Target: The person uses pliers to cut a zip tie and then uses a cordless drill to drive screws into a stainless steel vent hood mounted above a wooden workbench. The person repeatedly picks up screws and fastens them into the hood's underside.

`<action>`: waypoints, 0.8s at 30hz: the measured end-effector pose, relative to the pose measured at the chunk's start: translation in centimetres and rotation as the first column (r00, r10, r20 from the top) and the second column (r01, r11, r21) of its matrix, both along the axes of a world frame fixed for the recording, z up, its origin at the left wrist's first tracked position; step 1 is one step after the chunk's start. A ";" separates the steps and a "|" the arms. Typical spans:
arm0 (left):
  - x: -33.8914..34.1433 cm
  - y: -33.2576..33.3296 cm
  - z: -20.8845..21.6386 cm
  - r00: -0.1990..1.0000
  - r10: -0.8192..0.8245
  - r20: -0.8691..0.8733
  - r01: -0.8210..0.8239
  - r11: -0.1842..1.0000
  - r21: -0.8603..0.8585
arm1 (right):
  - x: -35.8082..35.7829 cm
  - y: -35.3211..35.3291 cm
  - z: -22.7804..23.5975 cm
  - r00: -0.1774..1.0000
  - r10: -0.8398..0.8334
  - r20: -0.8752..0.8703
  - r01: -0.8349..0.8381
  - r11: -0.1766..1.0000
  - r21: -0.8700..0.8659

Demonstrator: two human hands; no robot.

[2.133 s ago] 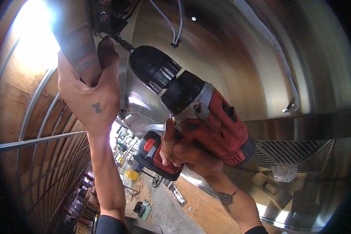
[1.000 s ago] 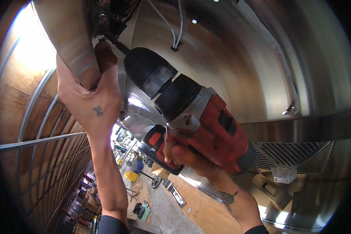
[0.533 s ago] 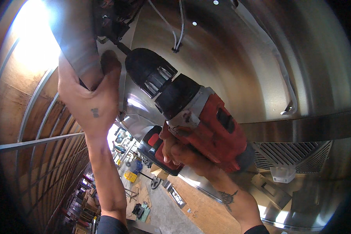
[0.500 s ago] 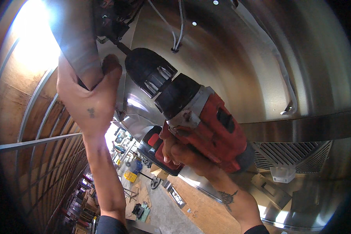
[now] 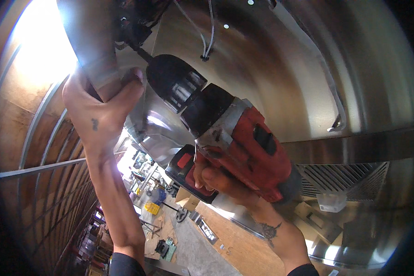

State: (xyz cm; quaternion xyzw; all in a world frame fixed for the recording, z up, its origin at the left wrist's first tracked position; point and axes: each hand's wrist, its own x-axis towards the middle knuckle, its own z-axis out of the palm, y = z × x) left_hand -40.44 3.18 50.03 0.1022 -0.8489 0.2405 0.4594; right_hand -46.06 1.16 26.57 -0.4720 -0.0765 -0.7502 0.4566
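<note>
A red and black cordless drill [image 5: 250,142] fills the middle of the view, tilted up to the left. My right hand [image 5: 223,184] is closed around its grip, just above the battery [image 5: 181,163]. From the black chuck [image 5: 175,83] a dark bit reaches a dark fitting [image 5: 135,30] at the top; where its tip meets the fitting is unclear. My left hand [image 5: 99,108] is wrapped over the lower end of a shiny metal strip [image 5: 89,41], thumb on its right side, and the fingers behind it are hidden.
Curved sheet metal [image 5: 271,83] surrounds the drill on the right, with two white wires [image 5: 209,32] coming from a hole. Slotted metal panels [image 5: 349,179] and a clear plastic container [image 5: 331,201] lie lower right. A wooden tabletop [image 5: 234,234] and a yellow object [image 5: 152,209] are below.
My left hand and forearm have shifted slightly left, still on the metal strip. The drill has stayed almost in place, with its bit still at the dark fitting.
</note>
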 end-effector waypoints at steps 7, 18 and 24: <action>0.3 -0.1 -0.1 0.999 0.036 -0.023 -0.036 0.999 0.000 | 0.0 -0.4 0.4 1.000 -0.020 -0.008 0.020 1.000 0.006; 0.0 0.0 -0.1 1.000 0.021 -0.019 -0.022 1.000 -0.011 | -1.2 -0.6 -1.1 0.997 -0.072 -0.022 0.072 0.997 0.004; 0.2 -0.2 -0.1 0.998 0.053 -0.028 -0.054 0.998 -0.023 | -0.6 -1.1 -0.6 0.996 -0.079 -0.028 0.079 0.997 0.007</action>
